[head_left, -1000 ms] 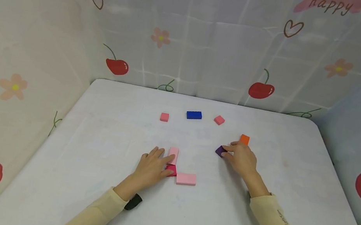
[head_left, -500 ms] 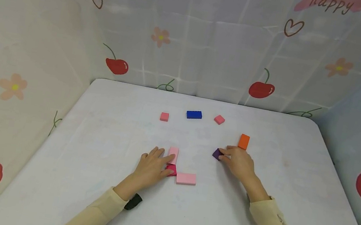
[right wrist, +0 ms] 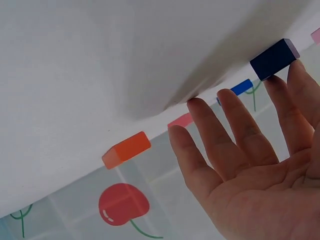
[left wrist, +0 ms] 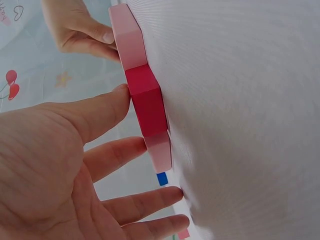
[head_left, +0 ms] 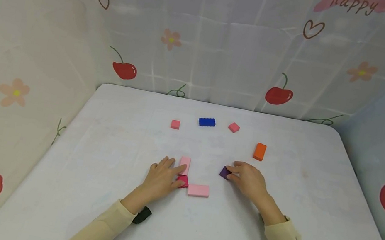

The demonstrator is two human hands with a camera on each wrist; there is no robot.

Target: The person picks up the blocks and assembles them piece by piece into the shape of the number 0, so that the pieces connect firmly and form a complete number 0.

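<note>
My right hand [head_left: 249,180] pinches a small dark purple block [head_left: 223,173] at its right side with thumb and index finger. In the right wrist view that block [right wrist: 275,60] looks nearly navy, and the other fingers spread away from it. My left hand [head_left: 159,178] has its fingers extended over a row of blocks. Its thumb touches a crimson block [left wrist: 150,112], and the index fingertip rests at a pale pink block [head_left: 184,161] lying behind the crimson one. A second pale pink block [head_left: 198,191] lies sideways, its left end at the crimson block's right corner.
Farther back on the white table [head_left: 120,125] lie a coral cube [head_left: 175,124], a blue block [head_left: 207,122] and another coral block [head_left: 234,127]. An orange block [head_left: 259,151] lies behind my right hand. A cherry-patterned curtain [head_left: 216,65] closes off the back.
My right hand has drawn the purple block toward me and leftward, away from the orange block, which shows fully now. The left hand and its blocks stay in place.
</note>
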